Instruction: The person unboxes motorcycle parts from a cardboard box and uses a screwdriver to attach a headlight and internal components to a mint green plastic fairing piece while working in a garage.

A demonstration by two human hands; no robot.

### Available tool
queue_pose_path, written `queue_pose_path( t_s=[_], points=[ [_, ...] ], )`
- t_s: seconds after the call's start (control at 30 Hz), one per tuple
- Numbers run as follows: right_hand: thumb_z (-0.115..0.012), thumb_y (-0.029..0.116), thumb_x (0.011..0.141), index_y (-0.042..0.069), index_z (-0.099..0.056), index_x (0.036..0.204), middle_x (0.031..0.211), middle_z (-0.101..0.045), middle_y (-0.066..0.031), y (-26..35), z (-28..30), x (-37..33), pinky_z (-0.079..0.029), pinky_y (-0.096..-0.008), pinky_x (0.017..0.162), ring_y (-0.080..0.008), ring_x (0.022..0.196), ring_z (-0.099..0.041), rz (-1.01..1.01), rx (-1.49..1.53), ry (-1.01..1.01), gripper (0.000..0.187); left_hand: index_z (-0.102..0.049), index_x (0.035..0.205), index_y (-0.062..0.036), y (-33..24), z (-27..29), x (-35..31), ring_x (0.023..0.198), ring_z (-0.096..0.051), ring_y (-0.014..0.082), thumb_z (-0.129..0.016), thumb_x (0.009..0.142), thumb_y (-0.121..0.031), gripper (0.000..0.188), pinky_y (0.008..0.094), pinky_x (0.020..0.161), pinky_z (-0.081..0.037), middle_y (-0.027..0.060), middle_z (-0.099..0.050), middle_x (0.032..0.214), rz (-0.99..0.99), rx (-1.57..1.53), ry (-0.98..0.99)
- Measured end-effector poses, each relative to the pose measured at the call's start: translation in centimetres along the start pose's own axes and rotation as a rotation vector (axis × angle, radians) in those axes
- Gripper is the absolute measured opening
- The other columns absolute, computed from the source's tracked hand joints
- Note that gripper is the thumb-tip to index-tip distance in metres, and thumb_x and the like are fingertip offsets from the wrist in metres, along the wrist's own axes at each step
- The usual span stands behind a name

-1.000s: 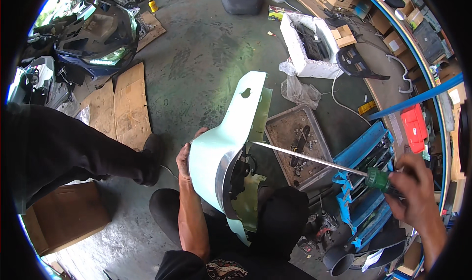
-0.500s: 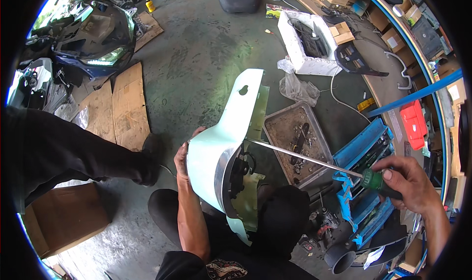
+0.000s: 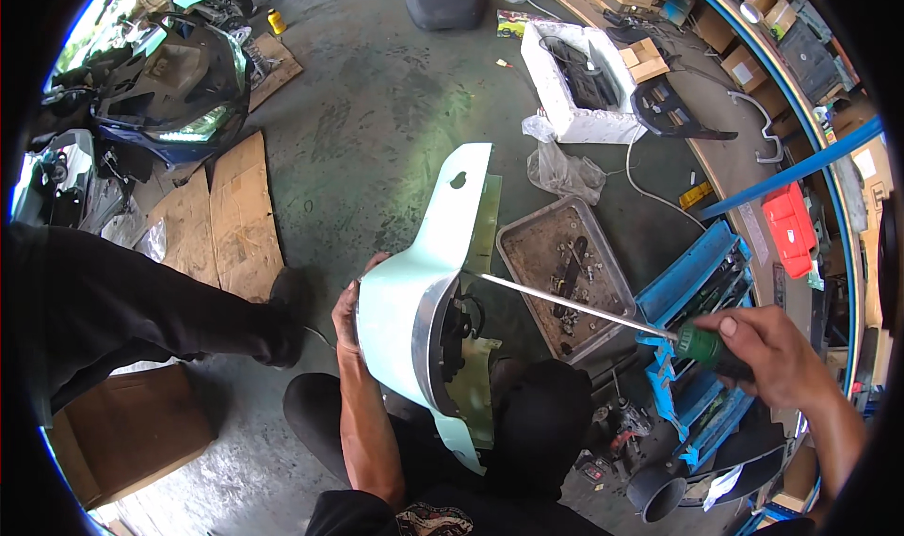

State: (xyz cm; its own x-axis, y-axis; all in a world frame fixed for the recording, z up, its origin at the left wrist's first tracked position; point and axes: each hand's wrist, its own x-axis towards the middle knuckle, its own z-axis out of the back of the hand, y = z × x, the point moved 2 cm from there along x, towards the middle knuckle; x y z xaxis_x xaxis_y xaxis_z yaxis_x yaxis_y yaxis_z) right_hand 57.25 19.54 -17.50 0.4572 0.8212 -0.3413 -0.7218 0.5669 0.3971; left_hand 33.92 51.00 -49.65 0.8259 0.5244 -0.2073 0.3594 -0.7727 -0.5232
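A mint-green curved fairing panel (image 3: 400,286) with a silver strip along its edge stands over my lap. My left hand (image 3: 347,312) grips its left side, the fingertips partly hidden behind it. My right hand (image 3: 767,355) is closed round the green handle of a long screwdriver (image 3: 574,305). The shaft slants up and left, and its tip meets the panel's inner edge near the middle. Black parts and a cable (image 3: 468,315) show inside the panel's hollow. Whether the tip sits in a screw or a gap cannot be made out.
A metal tray (image 3: 513,253) with loose screws and parts lies ahead. To the right are a blue toolbox (image 3: 692,272) and a power drill (image 3: 629,423). A foam box (image 3: 603,126) stands farther off. Another person's leg (image 3: 160,286) and a cardboard box (image 3: 132,432) are at left.
My right hand has shifted slightly left, with its fingers wrapped more closely round the screwdriver handle. The whole view has moved a little; my left hand keeps its hold on the panel.
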Motion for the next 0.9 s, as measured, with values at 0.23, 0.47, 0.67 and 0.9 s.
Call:
queue_pose_path(
  t_s=[0.23, 0.47, 0.67, 0.9],
  points=[
    [-0.068, 0.019, 0.084, 0.013, -0.066, 0.117, 0.089, -0.063, -0.0095, 1.4, 0.7, 0.0, -0.041, -0.0285, 0.05, -0.0177, 0.072, -0.059, 0.167, -0.159, -0.236, 0.034, -0.041, 0.137, 0.004, 0.1, -0.1, 0.0, 0.115, -0.057, 0.0322, -0.067, 0.081, -0.04, 0.075, 0.0422, 0.101, -0.045, 0.0188, -0.057, 0.127, 0.039, -0.028, 0.015],
    [-0.067, 0.017, 0.083, 0.022, -0.061, 0.128, 0.099, -0.061, -0.0061, 2.3, 0.3, -1.0, -0.036, -0.0275, 0.049, -0.0135, 0.059, -0.046, 0.746, -1.096, -0.369, 0.046, -0.044, 0.135, 0.0017, 0.6, -1.1, 0.4, 0.114, -0.057, 0.0318, -0.066, 0.079, -0.046, 0.077, 0.0421, 0.101, -0.045, 0.017, -0.057, 0.126, 0.016, 0.012, 0.02],
    [-0.056, 0.028, 0.096, 0.003, -0.069, 0.113, 0.07, -0.067, -0.0079, 0.3, -0.1, 0.7, -0.045, -0.0304, 0.051, -0.0142, 0.056, -0.059, -0.336, 0.41, 0.098, 0.034, -0.043, 0.136, 0.0011, 0.3, -1.1, 0.2, 0.115, -0.057, 0.0335, -0.064, 0.081, -0.045, 0.075, 0.0437, 0.101, -0.045, 0.0175, -0.058, 0.126, -0.03, 0.133, -0.027],
    [-0.066, 0.027, 0.087, 0.015, -0.067, 0.118, 0.095, -0.063, -0.0108, 1.3, 0.8, -0.2, -0.045, -0.0286, 0.051, -0.0176, 0.069, -0.061, 0.155, -0.098, -0.089, 0.033, -0.044, 0.133, 0.0002, 0.5, -2.1, 0.2, 0.113, -0.058, 0.0329, -0.065, 0.078, -0.044, 0.074, 0.0435, 0.099, -0.046, 0.017, -0.058, 0.123, 0.042, 0.037, -0.01]
  ],
)
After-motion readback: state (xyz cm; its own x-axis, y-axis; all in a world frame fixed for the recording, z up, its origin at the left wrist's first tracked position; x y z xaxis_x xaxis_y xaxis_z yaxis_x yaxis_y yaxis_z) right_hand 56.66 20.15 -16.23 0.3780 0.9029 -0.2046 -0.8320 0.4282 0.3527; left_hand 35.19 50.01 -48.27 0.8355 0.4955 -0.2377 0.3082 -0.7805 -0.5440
